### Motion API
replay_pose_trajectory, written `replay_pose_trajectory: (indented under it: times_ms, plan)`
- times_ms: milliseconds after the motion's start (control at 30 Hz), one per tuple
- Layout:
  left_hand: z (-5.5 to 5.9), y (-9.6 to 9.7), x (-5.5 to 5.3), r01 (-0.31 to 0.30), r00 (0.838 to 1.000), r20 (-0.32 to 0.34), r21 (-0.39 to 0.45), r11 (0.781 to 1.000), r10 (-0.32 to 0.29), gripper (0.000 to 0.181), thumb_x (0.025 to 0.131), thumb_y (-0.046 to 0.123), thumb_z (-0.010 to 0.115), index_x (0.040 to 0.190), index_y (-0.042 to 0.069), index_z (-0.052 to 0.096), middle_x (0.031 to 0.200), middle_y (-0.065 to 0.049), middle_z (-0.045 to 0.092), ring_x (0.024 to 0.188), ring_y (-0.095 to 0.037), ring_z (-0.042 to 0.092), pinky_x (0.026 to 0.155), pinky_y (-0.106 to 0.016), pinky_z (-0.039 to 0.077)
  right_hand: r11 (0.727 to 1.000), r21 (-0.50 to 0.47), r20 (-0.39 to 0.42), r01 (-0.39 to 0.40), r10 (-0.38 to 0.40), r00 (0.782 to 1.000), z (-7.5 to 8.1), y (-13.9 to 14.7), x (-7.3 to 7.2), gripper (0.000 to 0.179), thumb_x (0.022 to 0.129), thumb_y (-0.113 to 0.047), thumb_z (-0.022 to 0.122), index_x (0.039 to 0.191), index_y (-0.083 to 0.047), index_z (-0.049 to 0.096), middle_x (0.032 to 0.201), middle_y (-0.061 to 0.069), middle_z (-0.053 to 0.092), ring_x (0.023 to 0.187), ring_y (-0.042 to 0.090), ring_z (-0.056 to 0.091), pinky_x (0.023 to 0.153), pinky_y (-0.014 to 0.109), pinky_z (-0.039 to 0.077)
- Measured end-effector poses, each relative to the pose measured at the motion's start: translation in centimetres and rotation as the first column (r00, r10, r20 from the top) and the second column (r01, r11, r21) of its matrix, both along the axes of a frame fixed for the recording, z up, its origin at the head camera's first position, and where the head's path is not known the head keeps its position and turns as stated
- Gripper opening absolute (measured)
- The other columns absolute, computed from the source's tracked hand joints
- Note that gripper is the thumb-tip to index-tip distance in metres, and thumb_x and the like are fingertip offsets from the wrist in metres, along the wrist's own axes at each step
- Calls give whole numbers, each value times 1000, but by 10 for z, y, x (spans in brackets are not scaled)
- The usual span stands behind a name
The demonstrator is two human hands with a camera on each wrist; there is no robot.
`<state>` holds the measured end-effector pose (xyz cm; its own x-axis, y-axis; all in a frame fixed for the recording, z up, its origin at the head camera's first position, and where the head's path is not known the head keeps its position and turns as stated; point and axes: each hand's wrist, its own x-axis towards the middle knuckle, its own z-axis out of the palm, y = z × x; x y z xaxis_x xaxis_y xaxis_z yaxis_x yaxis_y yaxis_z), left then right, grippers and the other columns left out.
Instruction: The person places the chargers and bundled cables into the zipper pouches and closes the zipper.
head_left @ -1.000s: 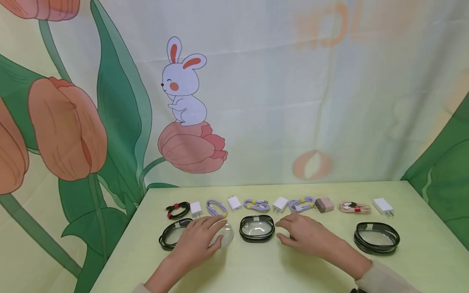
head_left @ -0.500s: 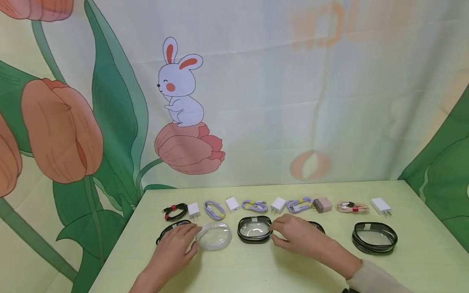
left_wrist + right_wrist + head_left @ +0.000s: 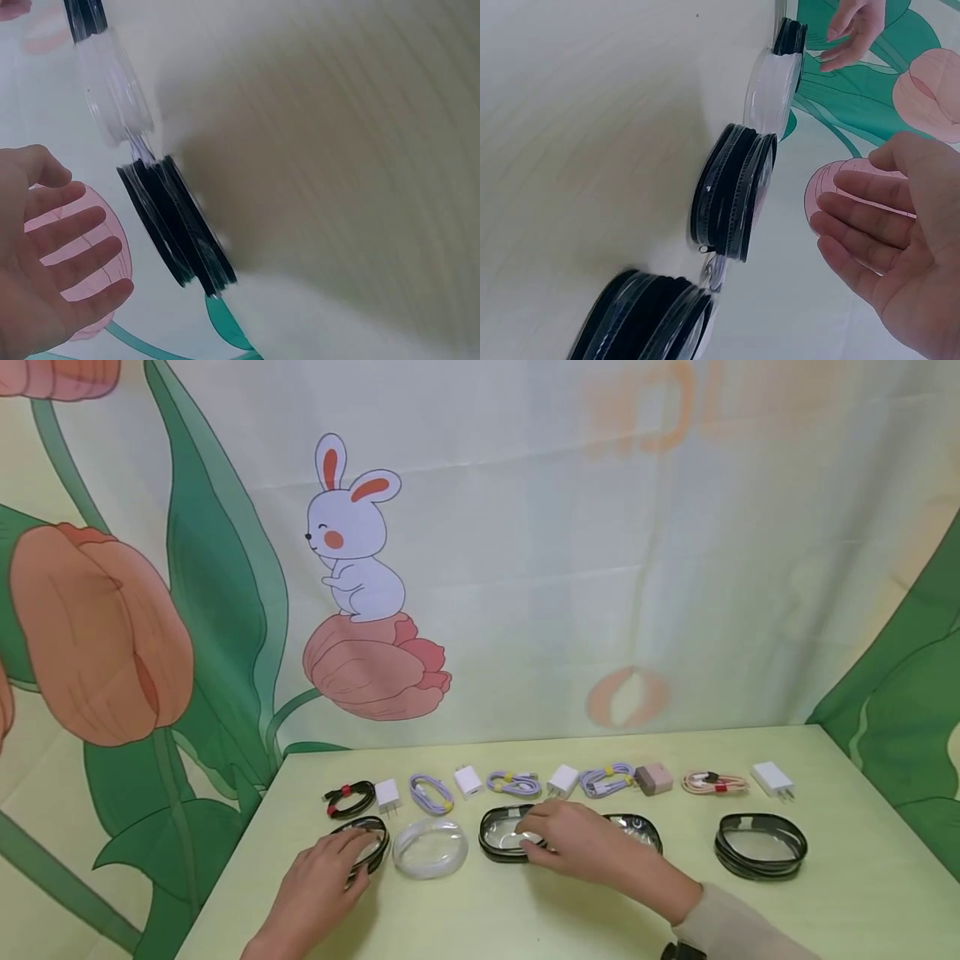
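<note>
In what looks like a reaching step, the left hand (image 3: 324, 872) and right hand (image 3: 573, 842) hover empty, fingers loosely parted, above a black-rimmed oval plastic case (image 3: 176, 225) left of the colourless round plastic case (image 3: 769, 97) and a 2nd black-rimmed case (image 3: 735, 195) right of it; gripping either would call for lowering. The right forearm (image 3: 660, 881) part-hides a 3rd black-rimmed case (image 3: 637, 828) farther right.

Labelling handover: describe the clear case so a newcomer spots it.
On the table, find the nearer row of rounded cases. From the left, the clear case is second. Its rim is colourless; the neighbouring cases are edged in black.
</note>
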<state>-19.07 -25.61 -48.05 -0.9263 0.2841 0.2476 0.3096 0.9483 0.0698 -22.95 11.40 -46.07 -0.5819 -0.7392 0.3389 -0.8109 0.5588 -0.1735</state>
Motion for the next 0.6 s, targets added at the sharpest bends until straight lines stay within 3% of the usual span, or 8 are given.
replay_pose_trajectory:
  times_ms: [333, 600]
  plan:
    - [-5, -16, -4, -43, 999, 24, -11, 999, 43, 38, 90, 17, 71, 128, 12, 68, 133, -14, 62, 122, -37, 58, 90, -63, 49, 1000, -4, 9, -29, 29, 1000, 1, -24, -7, 19, 100, -23, 62, 110, -13, 76, 107, -2, 73, 93, 8, 69, 81, 27, 56]
    - [-8, -23, -12, -16, 1000, 12, -10, 1000, 16, 45, 88, 19, 72, 132, 13, 66, 139, -17, 58, 125, -40, 56, 92, -64, 48, 997, 13, -5, -75, 75, 997, 3, -48, -15, 26, 101, -27, 61, 120, -12, 72, 117, 0, 71, 106, 14, 66, 93, 29, 53]
